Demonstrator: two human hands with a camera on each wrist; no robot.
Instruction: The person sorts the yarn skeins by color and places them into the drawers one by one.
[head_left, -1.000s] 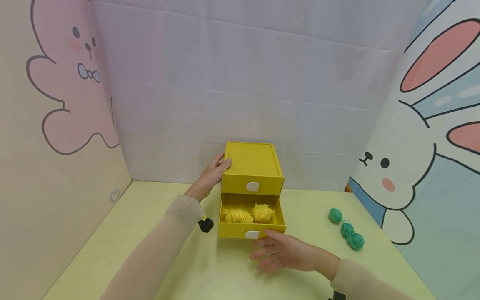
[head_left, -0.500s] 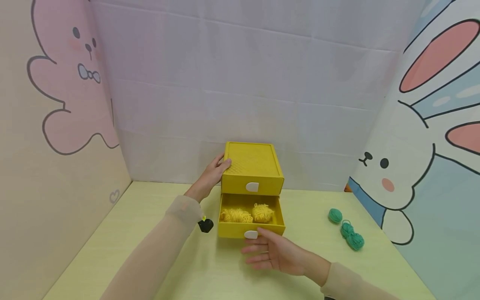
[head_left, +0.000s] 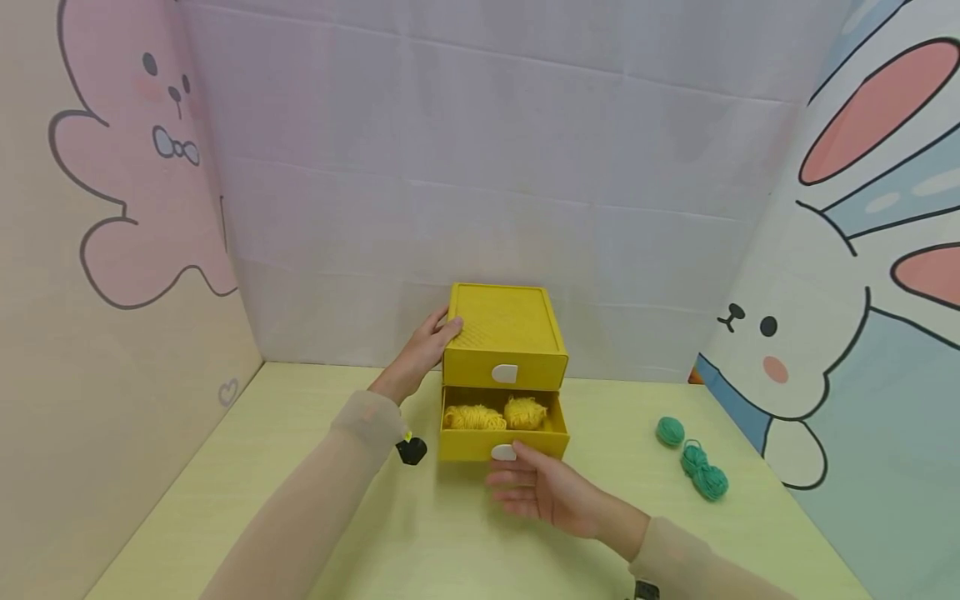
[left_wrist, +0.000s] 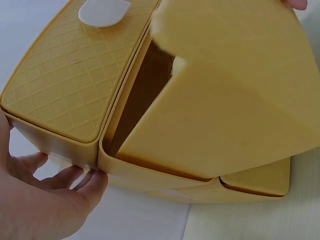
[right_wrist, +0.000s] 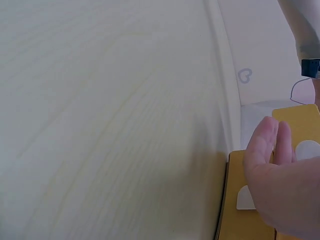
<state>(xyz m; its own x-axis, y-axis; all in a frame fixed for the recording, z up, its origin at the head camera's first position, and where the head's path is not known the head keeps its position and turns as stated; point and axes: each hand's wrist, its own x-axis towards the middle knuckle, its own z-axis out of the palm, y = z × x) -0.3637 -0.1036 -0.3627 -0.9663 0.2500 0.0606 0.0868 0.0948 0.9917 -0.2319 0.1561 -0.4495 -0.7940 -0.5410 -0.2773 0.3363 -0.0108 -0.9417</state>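
Note:
A yellow drawer box stands against the back wall. Below its closed top drawer, another drawer is partly pulled out and holds two yellow yarn bundles. My left hand rests against the box's left side, thumb at the top edge; in the left wrist view its fingertips touch the side wall. At the drawer's front, my right hand presses with the thumb beside the white tab; its other fingers extend below the front, fairly straight. The right thumb's contact is hidden in the right wrist view.
Right of the box, a green yarn ball and a green yarn skein lie on the pale table. A white cloth wall closes the back, and printed cartoon panels stand at both sides.
My right hand has moved left along the drawer front to its tab, then forward. The drawer has slid partway inward with the yellow yarn. My left hand stays in place.

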